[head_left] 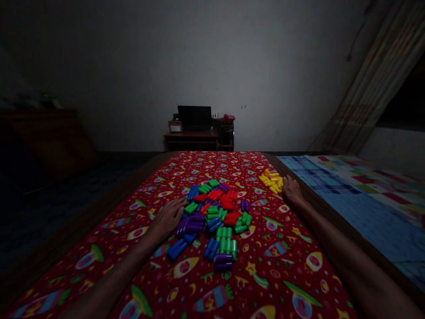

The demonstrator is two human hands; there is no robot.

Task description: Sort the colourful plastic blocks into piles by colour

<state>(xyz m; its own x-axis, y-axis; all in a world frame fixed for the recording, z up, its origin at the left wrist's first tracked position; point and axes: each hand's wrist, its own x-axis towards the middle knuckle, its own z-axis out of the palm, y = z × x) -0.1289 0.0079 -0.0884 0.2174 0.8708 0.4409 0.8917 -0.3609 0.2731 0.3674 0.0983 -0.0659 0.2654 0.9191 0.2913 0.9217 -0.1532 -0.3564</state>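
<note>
A mixed heap of plastic blocks point(227, 204), shaped like joined tubes in red, green, blue and purple, lies on the red patterned cloth point(232, 297). At the heap's left edge, my left hand point(168, 216) rests palm down with fingers extended beside the green and purple blocks point(191, 224); the fingertips seem to touch them. To the right is a separate small pile of yellow blocks point(272, 181). My right hand point(292, 189) lies against its right side, fingers loosely bent and nothing visibly gripped. Its palm side is hidden.
The cloth covers a long surface with a dark brown border. Beyond its far end stands a desk point(191, 135) with a monitor point(194, 118). Patterned bedding point(332, 195) is at the right, a dark wooden cabinet point(46, 141) at the left. The room is dim.
</note>
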